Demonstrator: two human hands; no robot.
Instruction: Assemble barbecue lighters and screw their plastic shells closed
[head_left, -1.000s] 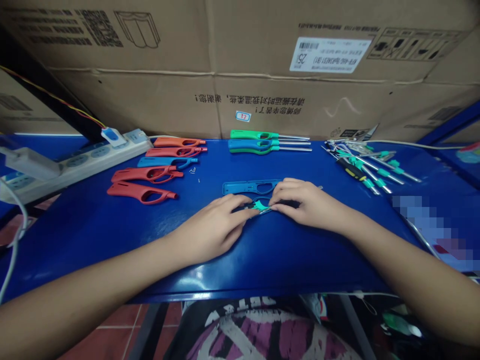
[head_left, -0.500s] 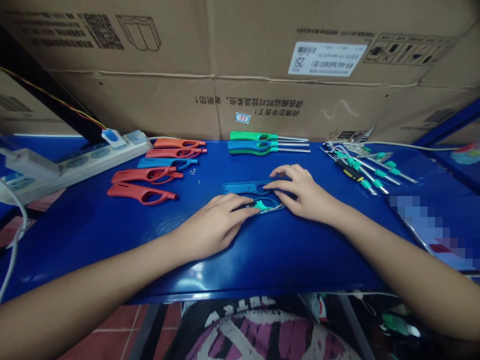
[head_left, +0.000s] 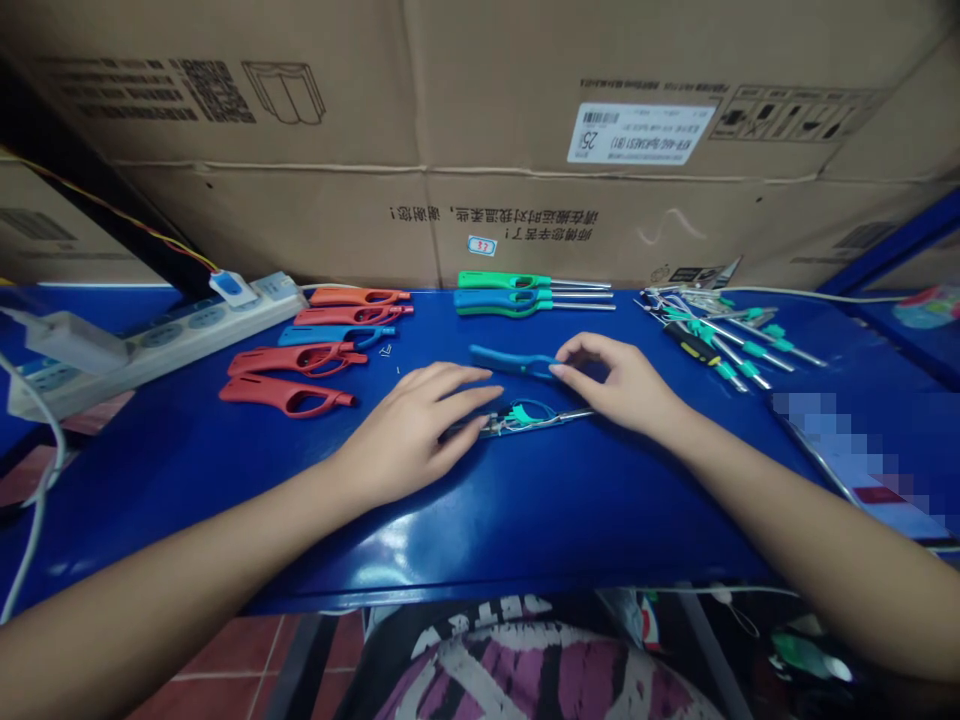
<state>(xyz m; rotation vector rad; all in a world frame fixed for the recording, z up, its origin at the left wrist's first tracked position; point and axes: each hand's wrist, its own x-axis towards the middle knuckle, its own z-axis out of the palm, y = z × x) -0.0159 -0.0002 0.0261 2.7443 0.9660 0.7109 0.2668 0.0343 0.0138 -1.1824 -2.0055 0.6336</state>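
Near the middle of the bench (head_left: 465, 530), just in front of me, lies the opened lighter body (head_left: 517, 418), with its inside facing up. I can see the green piece (head_left: 518, 413) in it, some thin wires, and a metal tube (head_left: 577, 413) which points to the right. My left hand (head_left: 420, 425) is over its left end; the fingers are spread apart, with the thumb at the body, and my grip there is loose and not closed. With my right hand (head_left: 622, 385) I pinch the right end of the blue shell half (head_left: 510, 360) between thumb and fingers, so this grip is closed on it. The shell half is just behind the lighter body and tilted; whether its left end touches the bench, I cannot tell.

Farther back, close to the cardboard box (head_left: 337, 190), are lying the green and blue lighters (head_left: 487, 298), side by side, their metal tubes toward the right. To the left there is a column of orange, red and blue handles (head_left: 322, 335), and the small screws (head_left: 385, 350) are just beside them. The white power strip (head_left: 157, 335) lies slanting beyond these handles. On the right side is the pile of metal tubes (head_left: 757, 345) with green parts and wires, and the black and yellow screwdriver (head_left: 694, 343) lies among them.
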